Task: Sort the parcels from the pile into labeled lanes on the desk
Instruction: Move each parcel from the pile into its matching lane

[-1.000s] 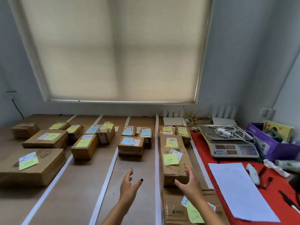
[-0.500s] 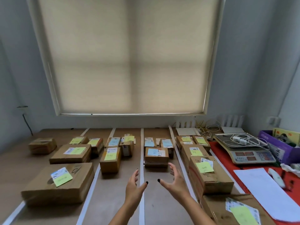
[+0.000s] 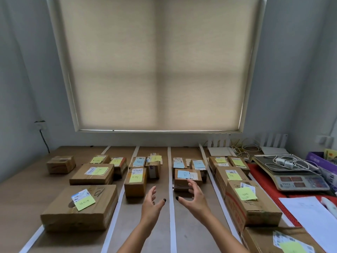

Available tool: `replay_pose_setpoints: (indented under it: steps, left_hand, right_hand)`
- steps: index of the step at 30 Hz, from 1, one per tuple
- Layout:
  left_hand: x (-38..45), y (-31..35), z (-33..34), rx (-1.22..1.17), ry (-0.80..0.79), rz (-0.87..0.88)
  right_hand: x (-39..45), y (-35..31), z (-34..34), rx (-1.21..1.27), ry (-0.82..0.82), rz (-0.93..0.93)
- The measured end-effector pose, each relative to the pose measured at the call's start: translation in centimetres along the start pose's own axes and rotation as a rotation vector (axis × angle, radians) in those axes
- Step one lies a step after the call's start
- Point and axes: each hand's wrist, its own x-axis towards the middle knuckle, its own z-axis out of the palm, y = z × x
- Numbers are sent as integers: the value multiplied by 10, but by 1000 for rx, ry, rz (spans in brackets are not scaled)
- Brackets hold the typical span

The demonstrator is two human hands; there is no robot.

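Brown cardboard parcels with yellow or blue sticky notes lie in lanes marked by white tape strips on the wooden desk. My left hand and my right hand hover open, palms facing each other, over the middle lanes, holding nothing. Just beyond my right hand sits a parcel with a blue note. A yellow-noted parcel stands ahead of my left hand. A big parcel lies at the left, and another big one in the right lane.
A weighing scale with white chargers and cables stands on a red mat at the right. White paper sheets lie near it, a purple box beyond. A blind-covered window rises behind the desk.
My right hand has left the right-lane parcel and swung left to the middle lanes. The view has turned left and tilted up; both hands now sit close together.
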Motion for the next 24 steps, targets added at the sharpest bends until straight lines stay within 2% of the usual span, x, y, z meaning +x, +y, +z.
replay_pose_setpoints:
  steps: [15,24]
  left_hand:
    - [35,-25,-87,-10,24,0]
    - [93,-57,-177,-47,40,-9]
  right_hand:
    - [34,-27,101,84,-98,6]
    - [67,-61,196,122,-134,1]
